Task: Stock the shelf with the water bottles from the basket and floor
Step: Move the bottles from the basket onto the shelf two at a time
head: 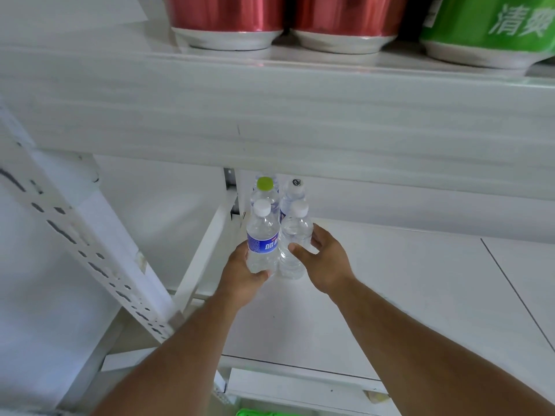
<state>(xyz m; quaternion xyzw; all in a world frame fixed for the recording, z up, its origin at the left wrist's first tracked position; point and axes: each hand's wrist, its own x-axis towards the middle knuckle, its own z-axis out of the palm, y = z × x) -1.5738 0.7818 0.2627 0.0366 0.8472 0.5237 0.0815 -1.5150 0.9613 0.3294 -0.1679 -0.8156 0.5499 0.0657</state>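
lots of bare shelf (390,295) to the right. my left hand (240,274) grips the blue-label bottle (262,238); my right hand (326,259) curls around the clear bottle (295,235), both standing on it.

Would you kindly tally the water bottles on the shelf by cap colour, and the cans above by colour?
White-capped bottles: 3 (blue-label bottle, clear bottle, rear bottle)
Green-capped bottle: 1
Red cans: 2 (left, right)
Green can: 1
Total: 7
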